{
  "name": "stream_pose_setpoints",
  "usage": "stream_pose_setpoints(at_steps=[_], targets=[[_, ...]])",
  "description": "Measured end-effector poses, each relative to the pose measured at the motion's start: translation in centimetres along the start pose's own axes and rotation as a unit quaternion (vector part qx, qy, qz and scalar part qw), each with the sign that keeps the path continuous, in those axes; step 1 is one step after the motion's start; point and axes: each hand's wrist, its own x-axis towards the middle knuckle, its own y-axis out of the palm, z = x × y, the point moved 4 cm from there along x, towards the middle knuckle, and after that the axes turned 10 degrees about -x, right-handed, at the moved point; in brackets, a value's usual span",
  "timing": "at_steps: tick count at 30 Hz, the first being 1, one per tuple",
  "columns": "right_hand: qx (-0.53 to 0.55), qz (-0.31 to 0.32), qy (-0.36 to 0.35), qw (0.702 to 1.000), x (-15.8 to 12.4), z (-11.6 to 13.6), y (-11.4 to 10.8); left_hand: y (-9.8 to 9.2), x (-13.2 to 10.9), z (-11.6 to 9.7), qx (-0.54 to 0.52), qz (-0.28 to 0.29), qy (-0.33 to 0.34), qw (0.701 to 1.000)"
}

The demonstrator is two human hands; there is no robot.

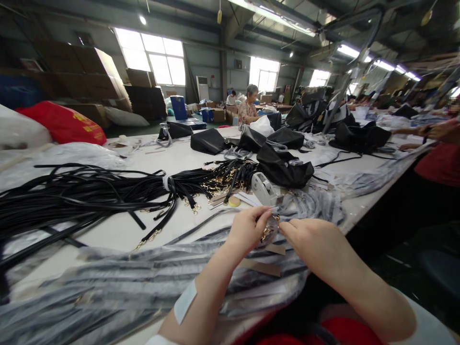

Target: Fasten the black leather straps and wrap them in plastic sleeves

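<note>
My left hand (249,227) is closed in a pinch, thumb against forefinger, at the end of a plastic-wrapped strap. From the other side, my right hand (312,242) pinches the same end with curled fingers. Gold clasps (266,234) show between and below the hands, partly covered by fingers and clear plastic. A thin whitish edge, too small to name, sticks out at my left fingertips. Just beyond stands a white tape dispenser (264,188). Under my forearms lie several black straps in clear plastic sleeves (143,273), with brown paper strips (260,267) on top.
A tied bundle of black straps (118,189) with gold clasps spreads over the left of the white table (118,232). A yellow tape roll (233,201) lies near the dispenser. Black bags (283,165) stand farther back. Another person (249,105) sits across; a co-worker's arms reach in at right.
</note>
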Motion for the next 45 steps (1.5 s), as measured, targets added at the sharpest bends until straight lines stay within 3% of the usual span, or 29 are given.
stream_pose_setpoints(at_steps=[4,7,11,14,18,20,22,25,29,35,37,40,45], targets=[[0.034,-0.013,0.099,0.994,1.0,-0.1,1.9,1.3,-0.3,0.8,-0.167,0.017,-0.056,0.984],[0.14,-0.02,0.171,0.975,1.3,-0.9,3.2,1.5,-0.1,1.3,-0.274,0.02,-0.085,0.958],[0.408,0.015,0.141,0.902,1.0,-1.8,3.9,0.3,0.4,1.5,-0.324,0.007,-0.1,0.941],[0.496,-0.038,0.147,0.855,0.6,-2.9,3.7,-0.3,0.4,1.1,-0.308,0.022,-0.091,0.947],[0.462,-0.159,0.167,0.856,0.9,-3.9,3.5,0.9,-0.2,0.1,-0.215,0.062,-0.039,0.974],[0.464,-0.15,0.17,0.856,1.4,-3.9,3.9,1.4,-0.6,-0.4,-0.158,0.051,-0.006,0.986],[0.503,-0.086,0.185,0.84,1.7,-3.8,4.9,1.6,-0.7,-0.9,-0.102,0.024,0.029,0.994],[0.596,0.014,0.207,0.775,1.5,-3.3,6.8,1.4,-0.9,-1.7,-0.051,0.013,0.079,0.995],[0.751,0.114,0.17,0.627,0.9,-1.4,8.8,1.8,-1.3,-2.7,-0.07,0.088,0.133,0.985],[0.81,0.123,0.253,0.514,0.3,-1.0,9.3,2.4,-1.5,-2.5,-0.097,0.049,0.173,0.979],[0.815,0.126,0.258,0.503,0.3,-1.2,8.8,2.5,-1.5,-2.3,-0.092,0.041,0.176,0.979],[0.808,0.118,0.251,0.519,0.7,-1.5,8.1,2.5,-1.5,-2.2,-0.096,0.038,0.185,0.977],[0.796,0.031,0.292,0.53,1.2,-2.2,7.9,2.4,-1.5,-2.2,-0.082,0.009,0.165,0.983]])
